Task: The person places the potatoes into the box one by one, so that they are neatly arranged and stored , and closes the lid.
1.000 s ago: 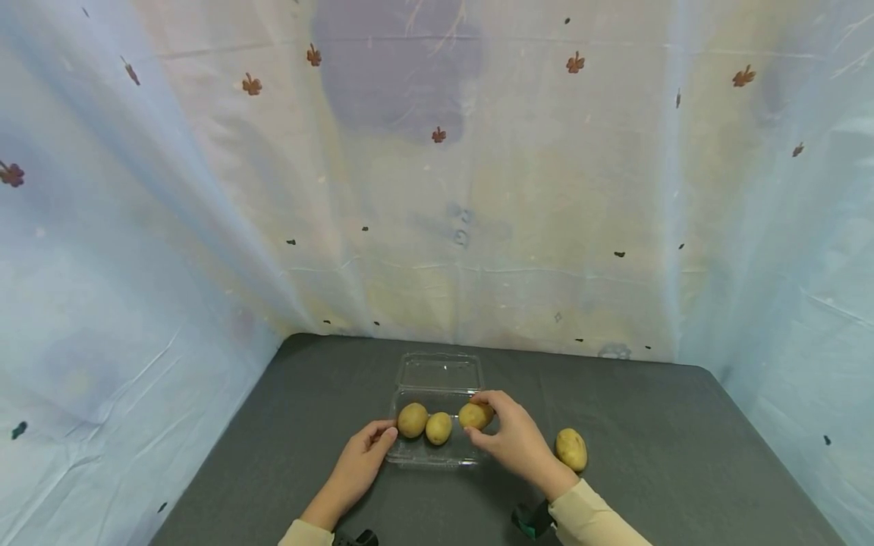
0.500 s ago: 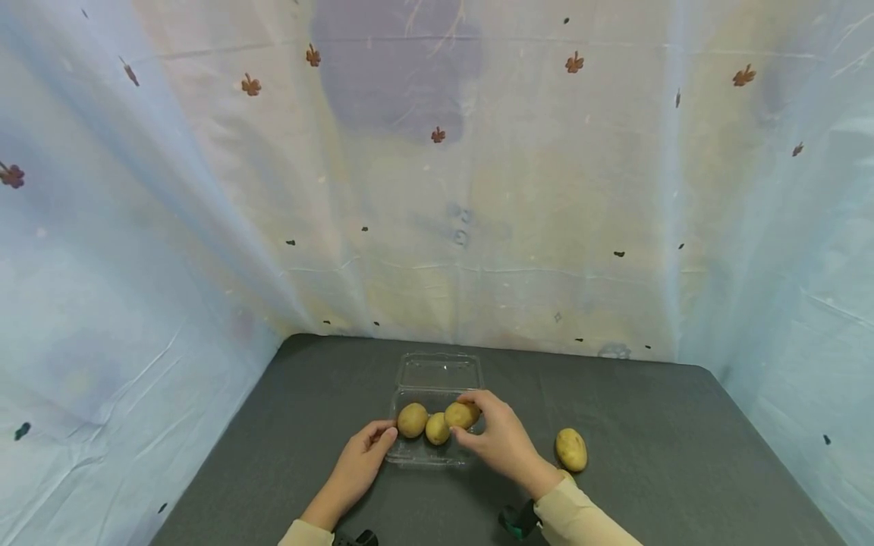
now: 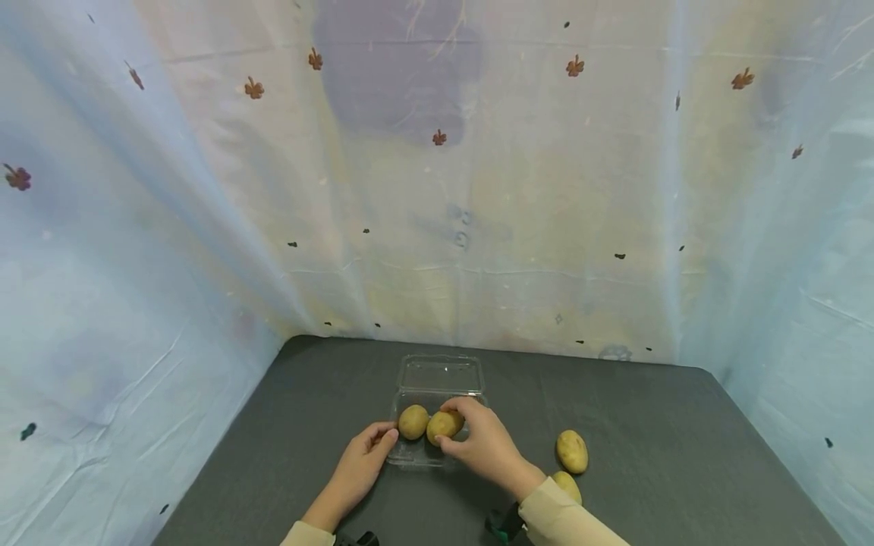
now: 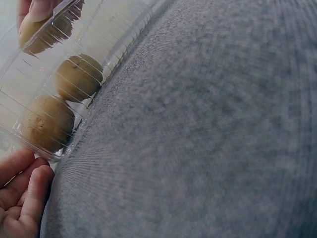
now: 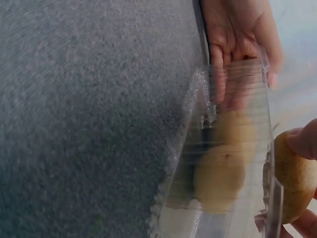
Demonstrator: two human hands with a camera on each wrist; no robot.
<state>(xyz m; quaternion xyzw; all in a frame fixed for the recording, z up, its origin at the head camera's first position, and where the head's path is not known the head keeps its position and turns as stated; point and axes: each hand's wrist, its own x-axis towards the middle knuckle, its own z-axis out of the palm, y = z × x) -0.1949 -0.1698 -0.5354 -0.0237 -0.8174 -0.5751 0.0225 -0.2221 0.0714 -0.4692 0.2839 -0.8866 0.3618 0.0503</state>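
Observation:
A hinged clear plastic container (image 3: pixel 416 458) stands on the dark table with its lid (image 3: pixel 440 374) folded back. Inside, one potato (image 3: pixel 413 422) lies at the left end, against a smaller potato (image 4: pixel 79 78) mostly covered in the head view. My left hand (image 3: pixel 359 464) holds the container's left edge, fingers on the end wall and thumb at the rim. Between thumb and fingers of my right hand (image 3: pixel 485 444) is another potato (image 5: pixel 292 178). The right wrist view has this potato above the container's rim, apart from the two below.
To the right on the table lie two more potatoes: one whole (image 3: pixel 572 451), and one (image 3: pixel 568 485) partly behind my right sleeve (image 3: pixel 560 516). A patterned pale curtain (image 3: pixel 437 197) hangs behind the table and along both sides.
My right hand has moved left with its potato, from the container's right part to over the small potato. A second loose potato has come into sight by the sleeve. My left hand stays put.

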